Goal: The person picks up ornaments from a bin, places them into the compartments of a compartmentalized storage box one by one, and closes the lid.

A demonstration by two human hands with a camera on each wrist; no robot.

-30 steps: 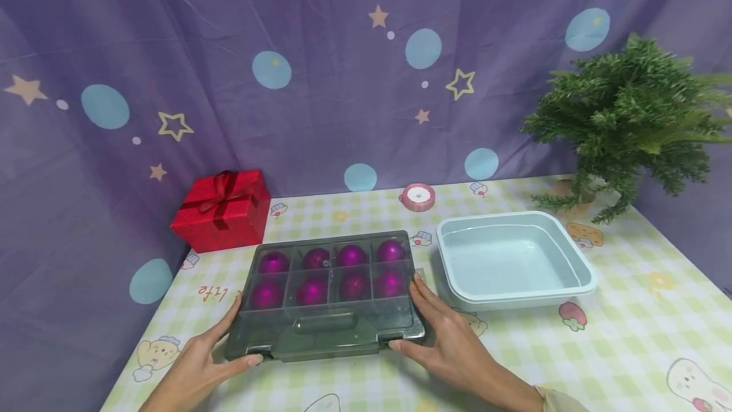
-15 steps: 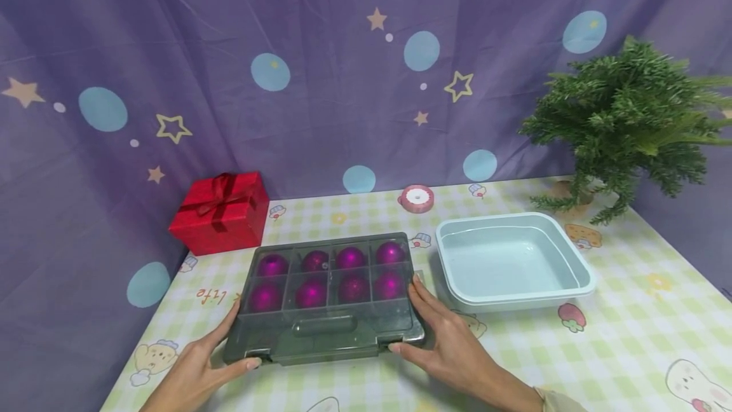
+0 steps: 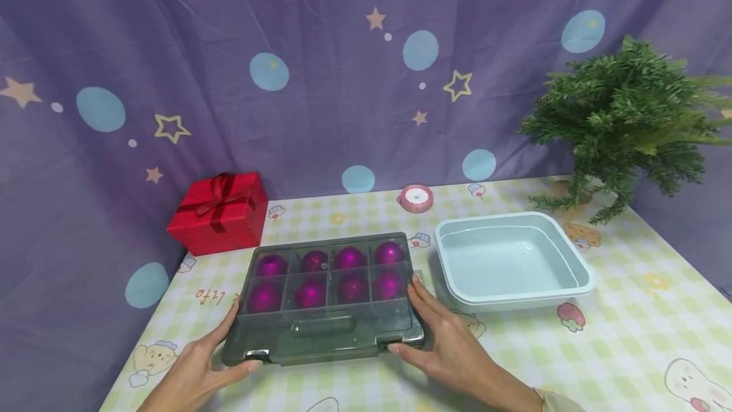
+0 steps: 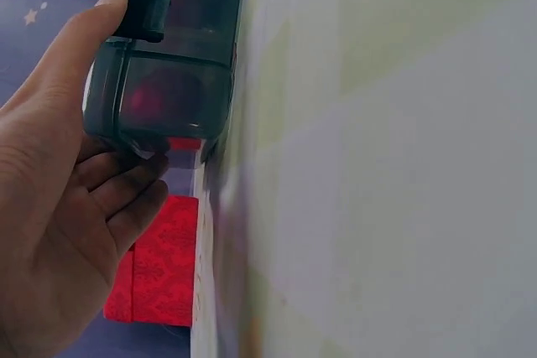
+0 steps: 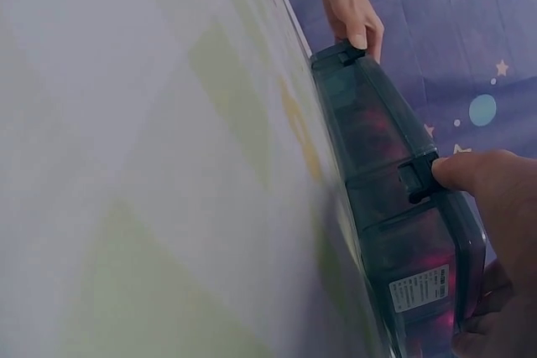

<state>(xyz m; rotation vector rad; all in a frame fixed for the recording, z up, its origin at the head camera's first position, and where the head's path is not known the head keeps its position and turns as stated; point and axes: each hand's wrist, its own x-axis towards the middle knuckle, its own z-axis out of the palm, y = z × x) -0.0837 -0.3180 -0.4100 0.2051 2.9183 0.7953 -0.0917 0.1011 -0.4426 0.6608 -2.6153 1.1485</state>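
Observation:
A dark, see-through compartment case (image 3: 323, 342) lies on the checked cloth, its lid down. Through the lid show several shiny purple ball ornaments (image 3: 349, 258), one to a compartment. My left hand (image 3: 197, 358) grips the case's near left corner, its thumb at the left latch (image 4: 147, 12); its other fingers lie along the side. On the opposite side my right hand (image 3: 457, 348) holds the near right corner. The right thumb presses at the right latch (image 5: 419, 178), and the fingers lie along that end. A white label (image 5: 419, 288) is on the case's front wall.
A pale blue plastic basin (image 3: 515, 294) stands right of the case. Behind are a red gift box (image 3: 220, 215) with a ribbon bow and a pink ribbon spool (image 3: 416, 198). A small artificial fir tree (image 3: 617, 119) stands back right, before a purple curtain (image 3: 320, 132).
The head view has shifted very slightly. Both hands keep their places on the case; the left latch now shows a brighter face by the thumb.

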